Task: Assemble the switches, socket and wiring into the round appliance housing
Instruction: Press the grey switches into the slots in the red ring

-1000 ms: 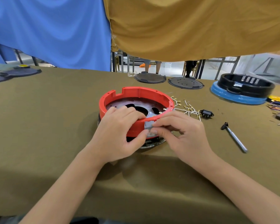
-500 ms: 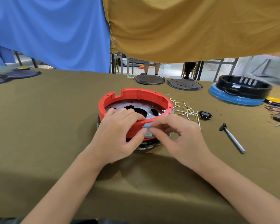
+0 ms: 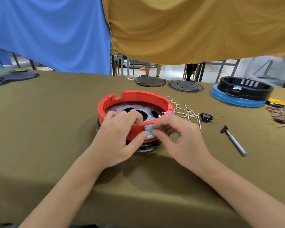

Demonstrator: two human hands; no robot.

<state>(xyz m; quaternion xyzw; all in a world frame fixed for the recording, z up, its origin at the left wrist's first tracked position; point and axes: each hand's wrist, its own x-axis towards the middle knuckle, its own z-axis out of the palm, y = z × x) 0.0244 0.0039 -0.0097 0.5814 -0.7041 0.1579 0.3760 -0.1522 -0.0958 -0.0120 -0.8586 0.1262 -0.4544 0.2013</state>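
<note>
Left hand (image 3: 120, 139): curled over the near rim of the red housing (image 3: 138, 99), fingers hooked inside, thumb pressing the grey switch (image 3: 149, 130) from the left.
Right hand (image 3: 181, 139): thumb and forefinger pinching that same grey switch from the right, other fingers loosely bent.
Grey switch: sits in the near wall of the red housing, right between the two thumbs.
Red housing: round, open side up, standing on a dark base in the middle of the table (image 3: 39, 129).
Wires (image 3: 186, 111): white leads with brass ends, loose on the cloth just right of the housing.
Black socket (image 3: 206, 116): lying beside the wires, apart from the housing.
Screwdriver (image 3: 234, 139): flat on the table, further right.
Black housing (image 3: 244, 87): on a blue disc at the far right.
Dark round plates (image 3: 185, 86): two, at the far edge.
</note>
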